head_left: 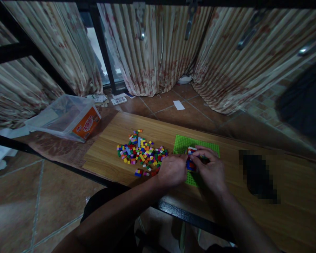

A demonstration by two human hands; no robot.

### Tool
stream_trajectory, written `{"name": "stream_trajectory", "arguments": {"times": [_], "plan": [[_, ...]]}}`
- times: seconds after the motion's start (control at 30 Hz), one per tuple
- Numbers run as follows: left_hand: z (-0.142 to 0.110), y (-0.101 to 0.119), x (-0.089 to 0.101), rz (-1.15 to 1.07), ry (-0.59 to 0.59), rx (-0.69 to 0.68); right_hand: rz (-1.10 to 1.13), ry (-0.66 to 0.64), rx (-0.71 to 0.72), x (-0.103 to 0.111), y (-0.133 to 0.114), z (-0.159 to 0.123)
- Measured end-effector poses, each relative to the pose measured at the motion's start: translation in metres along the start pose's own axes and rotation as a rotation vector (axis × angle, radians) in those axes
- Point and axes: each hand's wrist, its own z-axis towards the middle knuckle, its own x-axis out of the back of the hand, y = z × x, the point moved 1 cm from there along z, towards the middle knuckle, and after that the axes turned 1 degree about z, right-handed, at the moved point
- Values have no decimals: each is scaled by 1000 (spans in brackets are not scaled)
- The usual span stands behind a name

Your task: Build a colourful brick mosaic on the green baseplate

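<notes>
Farthest left, well beyond the left hand, stands one clear plastic bin [52, 128], bearing one orange label [87, 123] with white characters too small and blurred to read with certainty. Right of the bin, on the floor far past the left hand, lies one white card [119, 100] with a black square code and a line of print I cannot make out. Nearer, just left of the left hand and beyond it, one loose heap of small coloured bricks [142, 151] spreads over the wooden tabletop [113, 126] — dozens, overlapping too much to count. The left hand [173, 170] is curled, its fingertips at the near left side of one small brick build [191, 164]; whether they grip it or only touch it, I cannot tell. That build, with red, blue and white showing, sits between the two hands, directly left of the right hand [209, 167], which pinches it between thumb and fingers. Under both hands lies one green studded baseplate [183, 142] — its far edge reaches past the right hand's fingers. Right of the right hand, well apart, is one dark pixelated patch [259, 175].
</notes>
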Motion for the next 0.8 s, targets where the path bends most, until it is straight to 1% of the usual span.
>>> {"name": "stream_trajectory", "arguments": {"times": [0.5, 0.8], "plan": [[0, 0, -2, 19, 0, -38, 28, 1, -12, -1, 2, 1], [1, 0, -2, 40, -12, -34, 47, 15, -13, -2, 2, 0]]}}
